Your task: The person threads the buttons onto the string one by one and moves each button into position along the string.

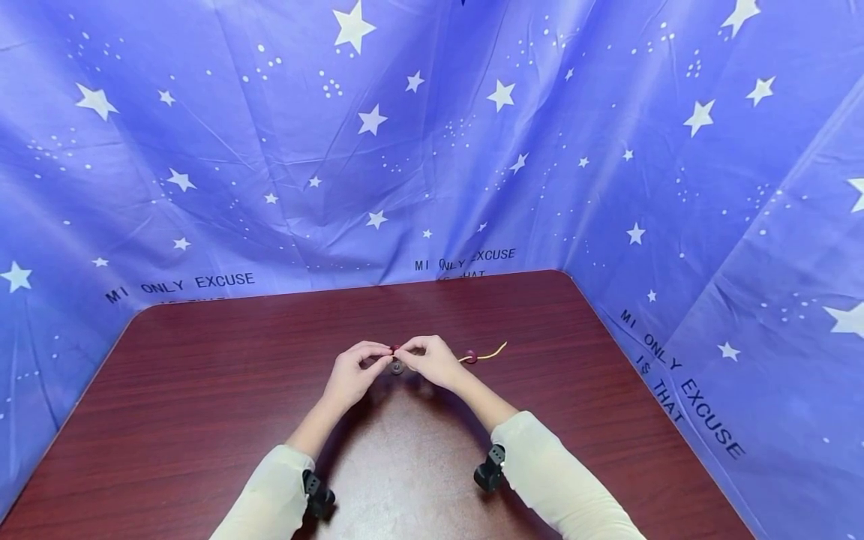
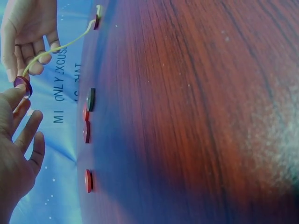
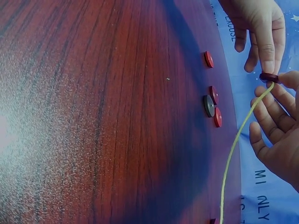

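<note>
Head view: starry curtain (image 1: 432, 150) behind the table (image 1: 202, 375); left hand (image 1: 352, 375) and right hand (image 1: 433, 364) together over its far part, both pinching one held disc (image 3: 268, 77), screening most of what lies beneath.

Both wrist views show that: four loose discs (image 3: 208, 59), two red, one maroon, one grey.

Cords?

One yellow cord (image 3: 231, 149), running right from held disc to strung disc (image 1: 470, 357). Threaded through held disc: cannot tell.

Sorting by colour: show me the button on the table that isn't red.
The grey button, clustered with a bright red button and a darker red button; every other one on the table is some shade of red.
</note>
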The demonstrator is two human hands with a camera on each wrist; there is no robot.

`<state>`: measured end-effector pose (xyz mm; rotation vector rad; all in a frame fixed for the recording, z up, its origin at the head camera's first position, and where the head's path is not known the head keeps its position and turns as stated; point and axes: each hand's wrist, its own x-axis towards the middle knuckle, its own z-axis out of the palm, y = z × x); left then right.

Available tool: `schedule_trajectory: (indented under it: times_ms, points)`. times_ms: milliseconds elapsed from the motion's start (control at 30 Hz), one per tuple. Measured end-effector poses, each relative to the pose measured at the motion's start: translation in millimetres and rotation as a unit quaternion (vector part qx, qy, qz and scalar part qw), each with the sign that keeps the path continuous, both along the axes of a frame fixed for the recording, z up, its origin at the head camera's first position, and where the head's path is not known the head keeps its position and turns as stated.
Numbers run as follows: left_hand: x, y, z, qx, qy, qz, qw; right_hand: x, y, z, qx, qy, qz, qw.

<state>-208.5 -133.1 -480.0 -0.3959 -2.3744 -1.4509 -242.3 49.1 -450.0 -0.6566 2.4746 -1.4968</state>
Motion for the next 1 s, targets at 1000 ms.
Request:
schedule_trajectory:
  times_ms: [1000]
  points:
    - [3.4,2.9,2.4,-0.019,0.002,-0.002,0.9998,-0.9,3.0,-4.3,-0.018,0.002,0.033,0.9993]
